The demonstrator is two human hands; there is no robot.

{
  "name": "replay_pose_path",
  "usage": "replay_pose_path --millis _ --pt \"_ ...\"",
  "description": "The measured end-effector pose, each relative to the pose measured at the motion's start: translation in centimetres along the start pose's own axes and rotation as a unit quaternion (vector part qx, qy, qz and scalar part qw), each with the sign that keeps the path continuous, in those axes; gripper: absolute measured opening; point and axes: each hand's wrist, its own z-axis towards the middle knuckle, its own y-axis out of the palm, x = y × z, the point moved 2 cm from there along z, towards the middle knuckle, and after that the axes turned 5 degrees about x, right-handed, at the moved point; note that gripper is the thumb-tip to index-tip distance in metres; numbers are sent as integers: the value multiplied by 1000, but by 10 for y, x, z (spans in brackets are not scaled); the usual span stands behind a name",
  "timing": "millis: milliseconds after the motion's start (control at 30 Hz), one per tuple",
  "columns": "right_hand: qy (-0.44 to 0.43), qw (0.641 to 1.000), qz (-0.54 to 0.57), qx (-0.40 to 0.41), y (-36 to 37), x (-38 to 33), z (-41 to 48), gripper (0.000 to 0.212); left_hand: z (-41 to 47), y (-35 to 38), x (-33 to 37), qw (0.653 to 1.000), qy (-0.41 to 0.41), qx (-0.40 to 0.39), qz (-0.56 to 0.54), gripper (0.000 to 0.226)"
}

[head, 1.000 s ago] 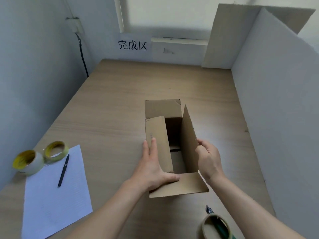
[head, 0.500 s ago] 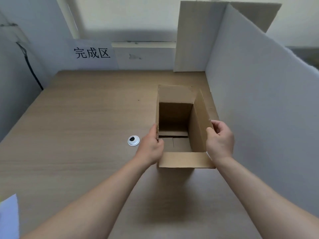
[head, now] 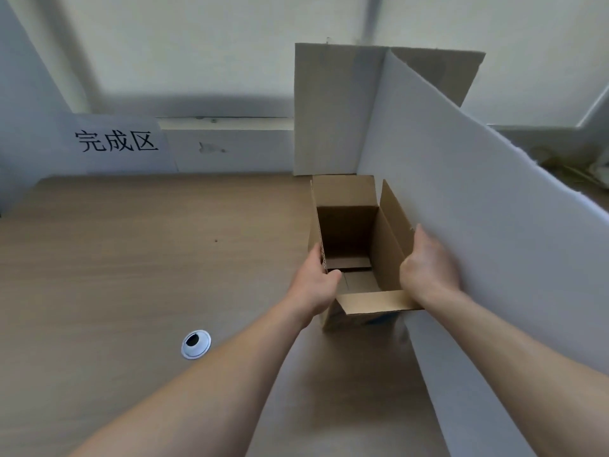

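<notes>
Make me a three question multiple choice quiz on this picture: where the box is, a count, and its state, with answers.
1. Where is the cardboard box? A) on the floor B) beside the white partition on the right C) on a shelf
2. How many hands hold it? A) none B) one C) two
3. Its top flaps are: A) taped shut B) open C) torn off
Answers: 1 B, its right flap stands close to the partition. 2 C, left hand and right hand each grip a side. 3 B, the inside shows.
</notes>
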Motion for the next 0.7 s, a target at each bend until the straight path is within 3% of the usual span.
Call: replay_pose_path --millis 333,400,500,700 --pt "14 1000 13 9 -9 -5 -2 51 -18 2 11 994 35 0 103 82" --pt "-33 998 21 40 -15 -11 -15 55 -35 -13 14 989 59 8 137 77" --pt "-172 979 90 68 -23 -30 -50 57 -62 -45 9 973 88 42 211 67" --pt "-305 949 77 12 -33 -88 -151 56 -148 -116 -17 911 129 108 376 58"
